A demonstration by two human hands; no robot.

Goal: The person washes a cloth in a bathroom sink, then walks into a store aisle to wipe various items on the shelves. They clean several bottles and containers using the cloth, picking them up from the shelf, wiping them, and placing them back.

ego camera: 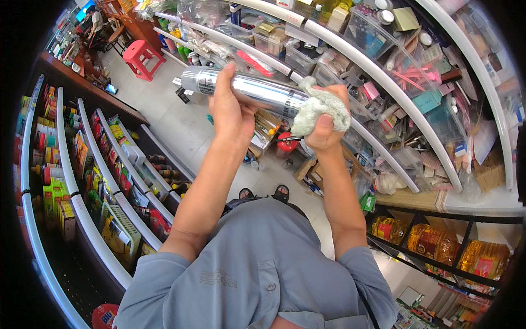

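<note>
A shiny silver cylindrical bottle or can with dark printing lies tilted across the space between my hands, its grey cap at the left end. My left hand grips it near the cap, with the thumb over the top. A pale green-white cloth is bunched in my right hand and wraps the right end of the cylinder, hiding that end. What the fingers do beneath the cloth is hidden.
Shelves of packaged goods curve along the left. Crowded shelves with clear plastic bins fill the upper right. Large oil bottles stand lower right. A red stool, a red container and cardboard boxes are on the floor.
</note>
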